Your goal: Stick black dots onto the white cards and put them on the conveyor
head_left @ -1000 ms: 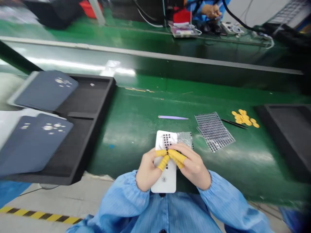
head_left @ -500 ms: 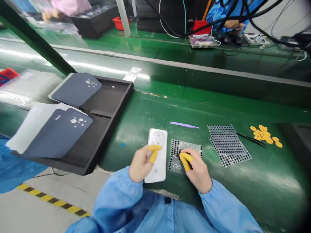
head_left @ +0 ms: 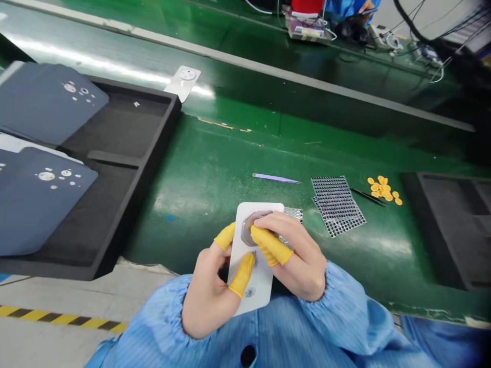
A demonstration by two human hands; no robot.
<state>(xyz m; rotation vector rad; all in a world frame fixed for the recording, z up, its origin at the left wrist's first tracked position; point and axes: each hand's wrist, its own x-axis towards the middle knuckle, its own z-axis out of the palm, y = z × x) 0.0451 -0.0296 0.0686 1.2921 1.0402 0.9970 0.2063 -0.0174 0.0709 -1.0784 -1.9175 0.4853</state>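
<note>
My left hand (head_left: 210, 289) grips a white rounded panel, like a phone back cover (head_left: 264, 286), with the thumb across its face. Near the panel's top is a grey, roughly round area (head_left: 247, 232). Over that area are the pinched fingertips of my right hand (head_left: 297, 258); whatever they hold is hidden. Yellow finger cots cover fingertips on both hands. Partly behind the panel and right hand lies a clear sheet of black dots (head_left: 294, 214).
Purple tweezers (head_left: 276, 178) lie beyond the panel. To the right are more sheets of black dots (head_left: 337, 204), black tweezers (head_left: 368, 197) and loose yellow finger cots (head_left: 383, 189). Black trays stand left (head_left: 126, 115) and right (head_left: 441, 230); blue-grey panels (head_left: 49, 102) fill part of the left one.
My left hand has picked the white panel up off the bench and tilted it. My right hand has moved left from the dot sheet to the panel's top. The view has shifted.
</note>
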